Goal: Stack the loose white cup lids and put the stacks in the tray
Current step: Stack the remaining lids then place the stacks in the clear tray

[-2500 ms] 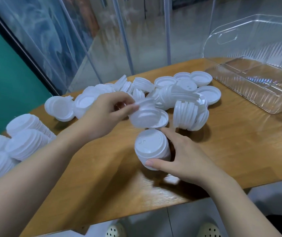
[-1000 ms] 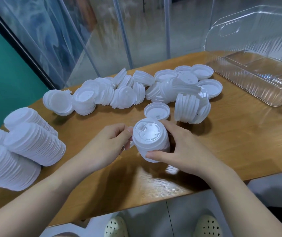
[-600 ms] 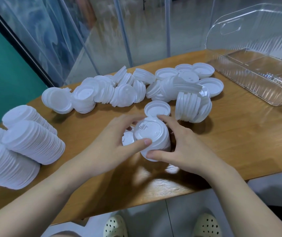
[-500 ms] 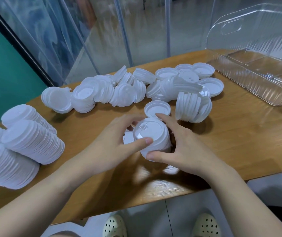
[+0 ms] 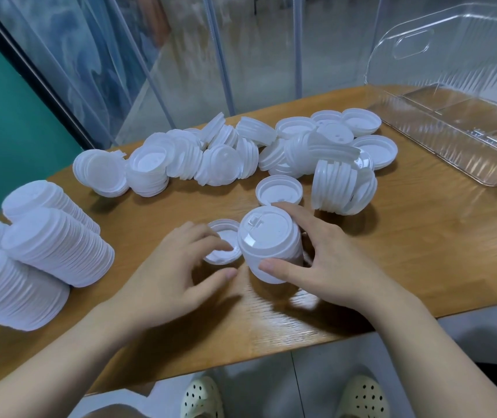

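The right hand (image 5: 328, 267) grips a short stack of lids (image 5: 270, 244) standing on the tabletop (image 5: 422, 251). The left hand (image 5: 178, 273), fingers loosely curled, touches a single upturned lid (image 5: 224, 245) just beside it. Loose lids (image 5: 241, 152) lie beyond, the clear tray (image 5: 452, 140) far right.

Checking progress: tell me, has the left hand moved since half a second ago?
Yes. The left hand slid left off the stack, which stays put.
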`<state>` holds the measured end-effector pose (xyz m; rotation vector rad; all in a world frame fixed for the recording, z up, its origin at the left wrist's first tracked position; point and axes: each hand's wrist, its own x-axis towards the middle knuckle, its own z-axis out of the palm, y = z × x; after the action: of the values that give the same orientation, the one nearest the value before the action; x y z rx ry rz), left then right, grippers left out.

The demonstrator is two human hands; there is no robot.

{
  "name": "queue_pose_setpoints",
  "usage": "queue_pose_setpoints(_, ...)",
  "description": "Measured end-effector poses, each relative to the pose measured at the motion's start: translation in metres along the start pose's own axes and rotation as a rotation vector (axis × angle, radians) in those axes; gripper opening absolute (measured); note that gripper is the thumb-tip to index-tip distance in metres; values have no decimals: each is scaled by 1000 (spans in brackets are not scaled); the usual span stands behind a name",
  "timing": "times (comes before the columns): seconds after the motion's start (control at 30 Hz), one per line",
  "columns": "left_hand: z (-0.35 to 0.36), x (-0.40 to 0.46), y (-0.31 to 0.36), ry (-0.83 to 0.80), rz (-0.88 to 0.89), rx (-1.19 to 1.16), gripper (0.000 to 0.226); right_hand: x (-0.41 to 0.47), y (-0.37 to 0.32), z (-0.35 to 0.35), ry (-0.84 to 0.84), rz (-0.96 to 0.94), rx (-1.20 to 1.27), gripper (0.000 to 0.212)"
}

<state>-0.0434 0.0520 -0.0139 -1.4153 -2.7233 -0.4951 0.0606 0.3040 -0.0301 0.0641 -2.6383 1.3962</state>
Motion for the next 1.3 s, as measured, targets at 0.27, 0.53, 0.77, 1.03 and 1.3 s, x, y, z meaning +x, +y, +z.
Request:
queue_pose_setpoints(0.27, 7, 2, -8, 2, 110, 167, 16, 1, 0, 0, -6, 12, -15, 73)
queue_pose_setpoints(0.53, -19, 6, -2, 266, -42, -58, 15, 1, 2, 0, -8, 13, -3, 70)
queue_pose_setpoints(0.77, -50, 25, 27, 536, -399, -722, 10, 1, 1, 0, -9, 11, 5, 66)
queue_pose_setpoints(1.03, -40, 36, 44, 306, -544, -1249, 25, 0, 1, 0, -14, 12, 14, 71)
queue_pose_setpoints(1.3, -21, 38, 43, 133, -735, -1359, 28, 1, 2, 0, -18, -6, 16, 75)
